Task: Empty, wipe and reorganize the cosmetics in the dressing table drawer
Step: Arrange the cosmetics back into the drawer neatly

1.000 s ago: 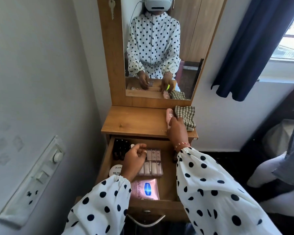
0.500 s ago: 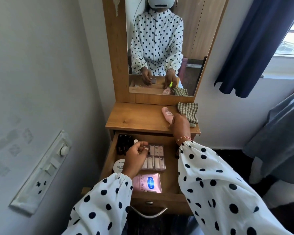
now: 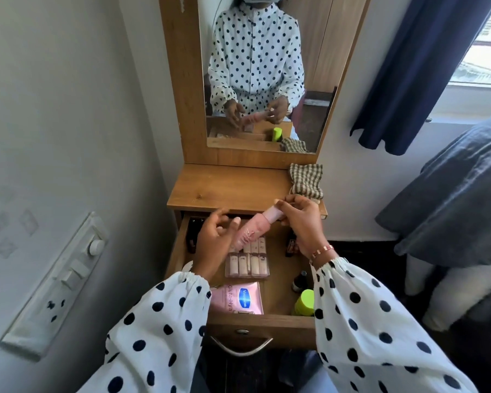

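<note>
The dressing table drawer (image 3: 267, 326) stands pulled out below the wooden top (image 3: 227, 188). My right hand (image 3: 301, 222) grips the cap end of a pink bottle (image 3: 253, 229), held tilted above the drawer. My left hand (image 3: 213, 245) is beside the bottle's lower end with fingers spread, a fingertip at its side. Inside the drawer lie a clear case of small tubes (image 3: 248, 262), a pink sachet (image 3: 237, 297), a lime-lidded jar (image 3: 305, 302), a dark dropper bottle (image 3: 298, 280) and dark bottles (image 3: 193, 234) at the back left.
A checked cloth (image 3: 306, 180) lies on the top's right end. The mirror (image 3: 267, 75) rises behind. A wall with a switch panel (image 3: 60, 282) is close on the left. Dark fabric (image 3: 451, 199) and a blue curtain (image 3: 417, 72) are on the right.
My right hand lifted the pink bottle off the table top and brought it down over the drawer. My left hand rose from the tube case to meet it.
</note>
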### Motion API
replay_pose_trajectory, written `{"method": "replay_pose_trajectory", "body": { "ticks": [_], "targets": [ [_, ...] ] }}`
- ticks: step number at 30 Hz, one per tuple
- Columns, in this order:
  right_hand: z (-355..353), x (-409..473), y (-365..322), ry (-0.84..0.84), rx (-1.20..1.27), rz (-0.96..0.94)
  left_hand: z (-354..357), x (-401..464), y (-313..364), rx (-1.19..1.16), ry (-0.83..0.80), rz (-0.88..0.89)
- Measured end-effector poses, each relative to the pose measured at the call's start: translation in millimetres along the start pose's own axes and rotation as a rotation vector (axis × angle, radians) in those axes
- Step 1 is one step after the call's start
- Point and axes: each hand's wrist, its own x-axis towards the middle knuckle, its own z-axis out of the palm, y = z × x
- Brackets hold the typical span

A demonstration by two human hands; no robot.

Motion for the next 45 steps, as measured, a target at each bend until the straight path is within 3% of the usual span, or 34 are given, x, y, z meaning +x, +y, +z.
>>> {"method": "replay_pose_trajectory", "body": {
  "ticks": [3, 5, 13, 18, 23, 26, 32, 38, 45],
  "targets": [
    [3, -5, 1, -0.042, 0.042, 0.036, 4, -11, -7, -0.044, -0.217, -0.035],
    [6, -7, 3, -0.053, 0.056, 0.053, 7, -18, -11, -0.051, -0.264, -0.065],
    [1, -24, 18, -0.279, -0.078, 0.125, 9, -30, -25, -0.203, -0.311, -0.194],
    [-7, -26, 16, -0.227, -0.129, 0.118, 5, -35, -32, -0.264, -0.278, -0.314],
    [-12, -28, 24, -0.088, -0.153, 0.178, 6, -37, -38, -0.254, -0.377, -0.323],
    [-20, -30, 28, -0.153, -0.203, 0.284, 3, -35, -42, -0.246, -0.308, -0.334],
    [-34, -30, 30, -0.349, -0.424, 0.374, -1, -32, -43, -0.273, -0.21, -0.377],
    [-32, -30, 26, -0.608, -0.891, 0.113, 3, -32, -46, -0.132, -0.216, -0.362],
    [-14, -43, 50, -0.72, -1.31, 0.007, 6, -33, -52, 0.164, -0.312, -0.379]
  ]
}}
